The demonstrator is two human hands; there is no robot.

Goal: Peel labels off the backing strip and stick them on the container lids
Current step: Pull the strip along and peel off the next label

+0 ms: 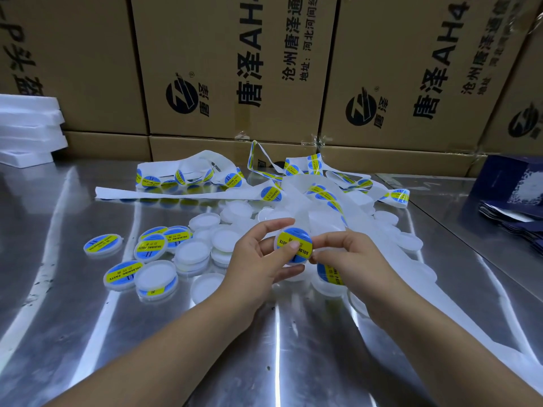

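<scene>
**Q:** What do the fingers hold?

**A:** My left hand (258, 259) cups the held lid (276, 240) from the left and below. Its fingers curl behind the lid, and its thumb (293, 245) presses flat on the blue-and-yellow label (293, 234) covering the lid's top. My right hand (349, 259) meets it from the right, thumb and forefinger closed on the lid's right rim.

**Q:** Where is the backing strip?

**A:** The backing strip (440, 306) passes beneath my right palm and runs off to the lower right. One unpeeled label (330, 274) shows on it just under that hand. I cannot tell whether the hand also grips the strip.

**Q:** And the containers?

**A:** Blank lids (205, 221), shallow and white, lie heaped just beyond my hands, several nested in short stacks. Left of the heap lie the labelled lids (102, 243), each capped by a blue-and-yellow disc, and one white lid overlaps a labelled one. All rest on the steel table (88, 333). Behind the heap is the strip tangle (188, 177), white loops carrying more labels. Cardboard boxes (235, 69) wall the back, closed, their contents hidden. Stacked foam trays (29, 127) sit far left, and dark blue pouches (511, 201) lie far right.
</scene>
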